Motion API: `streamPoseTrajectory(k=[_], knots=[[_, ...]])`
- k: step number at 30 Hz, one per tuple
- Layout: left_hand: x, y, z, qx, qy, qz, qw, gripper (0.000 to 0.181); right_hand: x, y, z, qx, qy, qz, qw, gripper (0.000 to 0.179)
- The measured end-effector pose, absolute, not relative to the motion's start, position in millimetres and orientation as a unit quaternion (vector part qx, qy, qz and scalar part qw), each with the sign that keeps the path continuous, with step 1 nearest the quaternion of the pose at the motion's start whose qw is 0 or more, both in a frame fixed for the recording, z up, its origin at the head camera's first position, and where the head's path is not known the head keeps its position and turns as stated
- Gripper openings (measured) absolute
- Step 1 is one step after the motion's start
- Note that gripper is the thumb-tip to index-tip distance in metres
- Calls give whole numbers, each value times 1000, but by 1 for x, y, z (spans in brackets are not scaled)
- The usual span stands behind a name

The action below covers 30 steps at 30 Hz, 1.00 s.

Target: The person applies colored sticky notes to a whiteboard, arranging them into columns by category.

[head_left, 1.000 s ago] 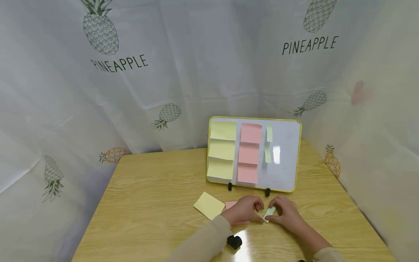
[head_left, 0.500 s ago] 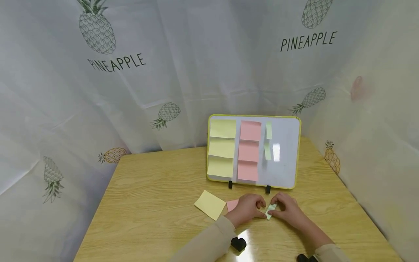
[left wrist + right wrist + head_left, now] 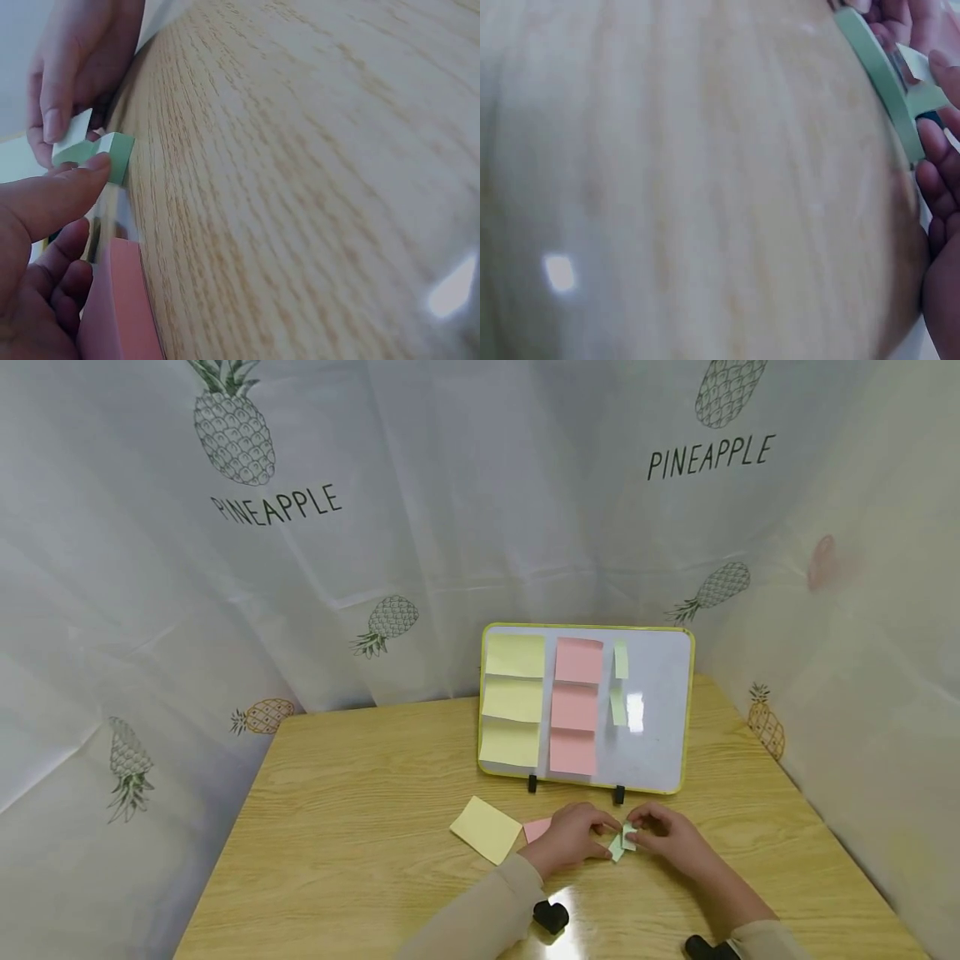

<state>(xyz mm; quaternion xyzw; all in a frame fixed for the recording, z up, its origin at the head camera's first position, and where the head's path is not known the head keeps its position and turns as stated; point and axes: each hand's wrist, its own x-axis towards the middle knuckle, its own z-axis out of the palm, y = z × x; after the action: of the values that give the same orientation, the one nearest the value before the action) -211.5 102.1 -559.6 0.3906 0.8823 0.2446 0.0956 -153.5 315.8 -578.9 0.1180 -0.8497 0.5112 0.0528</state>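
Between both hands is a small pale green sticky note pad (image 3: 616,848). My left hand (image 3: 573,837) pinches the pad near its end; its thumb lies on the pad in the left wrist view. The fingers and thumb of my right hand (image 3: 671,839) pinch a green sticky note (image 3: 629,837), which bends up away from the pad. In the right wrist view the pad (image 3: 885,82) shows its long side, and the lifted note (image 3: 928,98) curves beside it. A pink sticky note pad (image 3: 536,829) lies partly hidden behind my left hand.
A yellow sticky note pad (image 3: 486,829) lies left of the hands. Behind stands a yellow-edged whiteboard (image 3: 654,735) on black feet, bearing yellow notes (image 3: 510,699), pink notes (image 3: 574,706) and two narrow green notes (image 3: 618,707). A patterned curtain (image 3: 480,527) surrounds the wooden table (image 3: 360,793).
The right hand has lifted a green note up from the pad, so it now stands apart from it. The left hand keeps hold of the pad, staying nearly in place.
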Motion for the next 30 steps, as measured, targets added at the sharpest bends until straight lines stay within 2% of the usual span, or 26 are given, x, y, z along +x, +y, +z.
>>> streamPoseTrajectory(k=[10,21,30], knots=[[-209,100,-558,391,881,241,111,51,-156,326,-571,109,-830,547,-27,20],[-209,101,-554,395,880,236,118,52,-162,330,-565,106,-835,537,-50,29],[-209,101,-552,395,882,228,119,57,-167,328,-561,95,-863,495,-28,21]])
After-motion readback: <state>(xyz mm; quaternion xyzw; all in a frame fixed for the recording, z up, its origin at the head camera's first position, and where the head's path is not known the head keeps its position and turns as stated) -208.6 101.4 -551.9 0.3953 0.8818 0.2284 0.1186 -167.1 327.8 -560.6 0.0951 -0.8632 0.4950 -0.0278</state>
